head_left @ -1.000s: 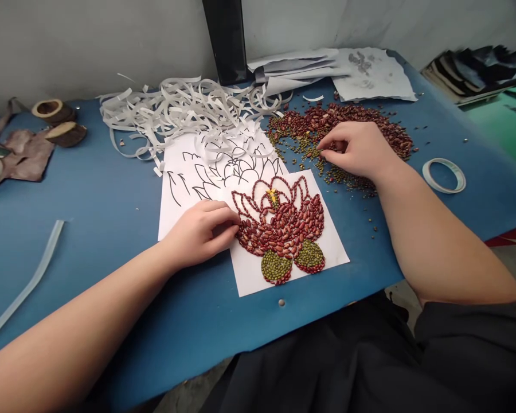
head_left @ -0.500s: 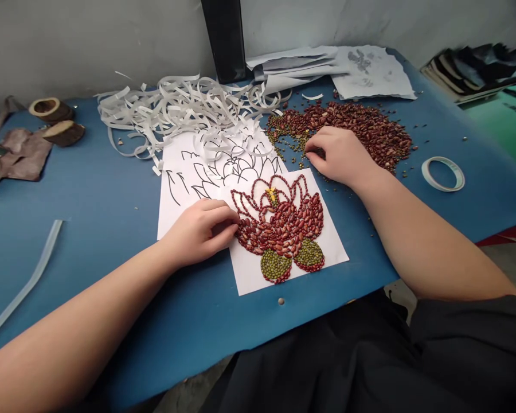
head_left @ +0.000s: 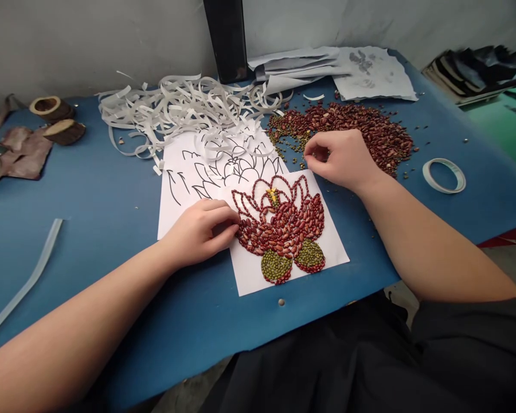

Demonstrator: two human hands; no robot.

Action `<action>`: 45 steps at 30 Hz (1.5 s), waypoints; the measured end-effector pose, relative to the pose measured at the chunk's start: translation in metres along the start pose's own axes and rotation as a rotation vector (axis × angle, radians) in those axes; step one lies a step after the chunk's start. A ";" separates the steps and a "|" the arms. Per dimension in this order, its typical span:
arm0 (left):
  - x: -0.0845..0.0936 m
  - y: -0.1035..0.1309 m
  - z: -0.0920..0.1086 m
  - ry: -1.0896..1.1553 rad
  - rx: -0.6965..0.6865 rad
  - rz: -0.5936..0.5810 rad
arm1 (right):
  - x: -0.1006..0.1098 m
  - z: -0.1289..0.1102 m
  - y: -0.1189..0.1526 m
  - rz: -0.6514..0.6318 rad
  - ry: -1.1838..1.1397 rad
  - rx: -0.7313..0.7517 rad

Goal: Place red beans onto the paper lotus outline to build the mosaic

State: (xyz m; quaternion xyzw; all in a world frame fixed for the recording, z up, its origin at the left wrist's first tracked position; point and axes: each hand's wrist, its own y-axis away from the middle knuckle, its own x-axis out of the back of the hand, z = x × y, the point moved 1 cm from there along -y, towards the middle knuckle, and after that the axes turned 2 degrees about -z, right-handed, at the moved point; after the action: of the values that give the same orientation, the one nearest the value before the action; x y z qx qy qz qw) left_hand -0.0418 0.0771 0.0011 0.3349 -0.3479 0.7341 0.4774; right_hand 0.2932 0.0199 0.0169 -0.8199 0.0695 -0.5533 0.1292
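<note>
A white sheet (head_left: 335, 246) bears a flower made of red beans (head_left: 290, 226), with two round patches of green beans (head_left: 276, 265) below and a few yellow pieces (head_left: 272, 196) at its centre. My left hand (head_left: 204, 232) rests at the sheet's left edge, thumb and forefinger pinched together against the outermost red beans. Whatever lies between those fingertips is hidden. Above the sheet's top right corner, my right hand (head_left: 339, 158) is closed in a pinch beside scattered green beans (head_left: 290, 143). I cannot make out anything in its fingertips. Behind it spreads a heap of red beans (head_left: 382, 135).
Under the bean picture lies a line drawing (head_left: 176, 183), partly covered by curled paper strips (head_left: 167, 103). A tape roll (head_left: 444, 175) is at the right, crumpled paper (head_left: 378, 74) at the back. Cut wood pieces (head_left: 64, 132) and a pale strip (head_left: 38, 267) lie left on the blue table (head_left: 112, 198).
My right hand has shifted slightly down, its thumb and forefinger forming a rounder pinch. My left hand and the bean picture stay in place.
</note>
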 end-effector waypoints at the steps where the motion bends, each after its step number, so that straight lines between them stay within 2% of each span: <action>1: 0.000 0.000 0.000 0.001 -0.005 0.003 | 0.001 -0.007 0.001 -0.023 -0.064 0.037; 5: 0.000 0.000 0.001 0.002 -0.024 0.017 | -0.005 -0.040 0.010 -0.161 -0.250 0.275; 8: 0.000 0.000 0.000 -0.002 -0.025 0.022 | -0.015 -0.059 0.018 -0.254 -0.261 0.466; 11: -0.001 0.001 -0.001 -0.003 -0.026 0.018 | -0.024 -0.068 0.021 -0.306 -0.253 0.565; 16: -0.002 0.000 0.000 -0.002 -0.030 0.023 | -0.031 -0.065 0.019 -0.298 -0.227 0.616; 22: -0.001 0.000 0.000 0.000 -0.026 0.026 | -0.034 -0.061 0.015 -0.299 -0.229 0.606; 31: 0.000 -0.001 0.001 0.001 -0.014 0.015 | -0.019 -0.061 0.015 -0.314 -0.266 0.599; 39: 0.000 0.000 0.001 0.014 0.003 0.014 | -0.023 -0.062 0.019 -0.239 -0.182 0.706; 45: 0.000 0.000 0.001 0.020 -0.009 0.017 | -0.019 -0.062 0.019 -0.272 -0.107 0.727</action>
State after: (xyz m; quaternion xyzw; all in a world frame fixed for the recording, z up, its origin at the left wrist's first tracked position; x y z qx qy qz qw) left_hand -0.0414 0.0765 0.0013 0.3222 -0.3495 0.7399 0.4761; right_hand 0.2291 -0.0019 0.0165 -0.7502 -0.2471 -0.5102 0.3403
